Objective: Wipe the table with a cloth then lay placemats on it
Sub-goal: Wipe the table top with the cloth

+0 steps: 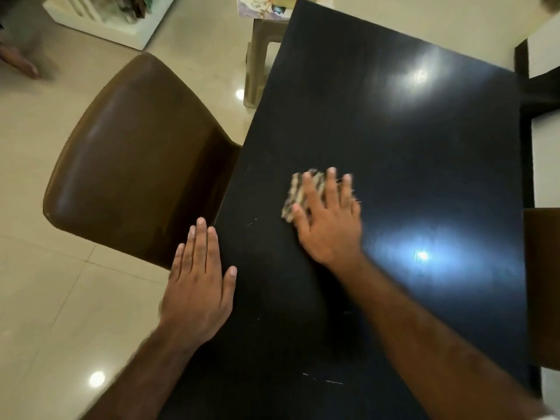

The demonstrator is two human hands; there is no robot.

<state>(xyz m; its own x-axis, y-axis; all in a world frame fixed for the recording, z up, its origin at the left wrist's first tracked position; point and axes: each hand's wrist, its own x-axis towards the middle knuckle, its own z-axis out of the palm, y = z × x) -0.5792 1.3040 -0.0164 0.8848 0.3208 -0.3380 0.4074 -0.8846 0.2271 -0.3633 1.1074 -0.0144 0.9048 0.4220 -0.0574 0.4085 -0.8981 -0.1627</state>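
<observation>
At far left, a brown leather-look dining chair (130, 159) stands on the pale tiled floor (54, 298), its curved back facing the camera and its seat tucked against the left edge of the table. The left hand (198, 286) lies flat, palm down, at that left table edge, fingers extended and close together, thumb spread to the side; it grips nothing, and the fingertips reach toward the chair back. The table (394, 147) is a dark, nearly black rectangular top with a faint wood grain and a glossy finish showing two bright light reflections; a few small pale specks and short scratch-like marks appear on its near portion. The cloth (298, 192) lies on the table surface near the middle, right of the left hand and well apart from it. It is a small folded piece with a beige and dark-brown striped or mottled pattern and frayed threads at its right side. The right hand (328, 219) presses down on the cloth with the palm flat and fingers spread, covering most of it; motion blur softens the hand and cloth edges. A beige plastic stool (260, 56) stands beyond the table's far left corner.
</observation>
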